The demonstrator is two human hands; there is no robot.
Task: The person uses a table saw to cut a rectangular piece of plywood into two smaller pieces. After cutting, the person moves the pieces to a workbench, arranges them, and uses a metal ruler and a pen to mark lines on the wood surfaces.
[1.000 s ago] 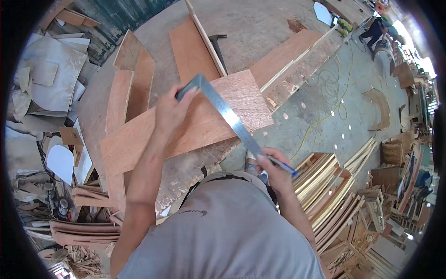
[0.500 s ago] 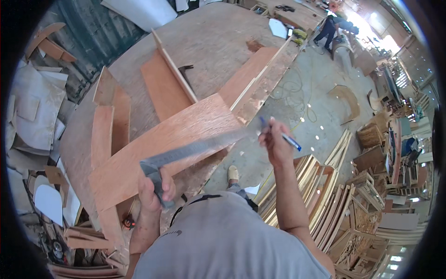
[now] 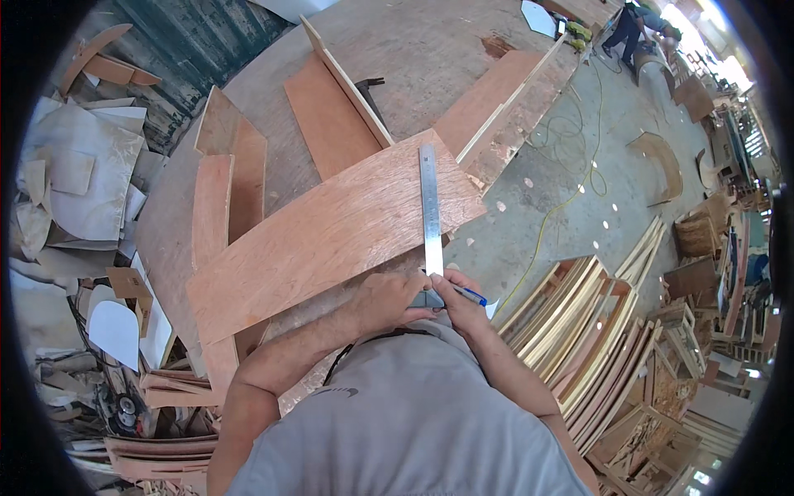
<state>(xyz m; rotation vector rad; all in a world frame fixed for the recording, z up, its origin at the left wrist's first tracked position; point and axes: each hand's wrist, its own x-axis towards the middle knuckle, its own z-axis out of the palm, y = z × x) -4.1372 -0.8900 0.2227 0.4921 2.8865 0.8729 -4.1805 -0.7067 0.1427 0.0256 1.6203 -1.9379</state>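
A metal try square (image 3: 431, 202) lies with its blade across the right part of a curved reddish plywood panel (image 3: 322, 236). Close to my body, my left hand (image 3: 390, 299) is closed around the stock end of the square. My right hand (image 3: 463, 304) meets it there, its thumb and fingers at the lower end of the blade. A blue-and-white pen (image 3: 470, 295) sits in the right hand, pointing out to the right. The fingers partly hide the stock.
Upright plywood pieces (image 3: 234, 178) and a hammer (image 3: 371, 97) are on the big worktable (image 3: 273, 41). Curved wood strips (image 3: 571, 306) are stacked to my right. A yellow cable (image 3: 546, 223) runs over the floor; another person (image 3: 633, 33) bends at far right.
The square has swung from pointing right to pointing away from me, its blade now over the panel. My right hand has come down and left to meet the left hand.
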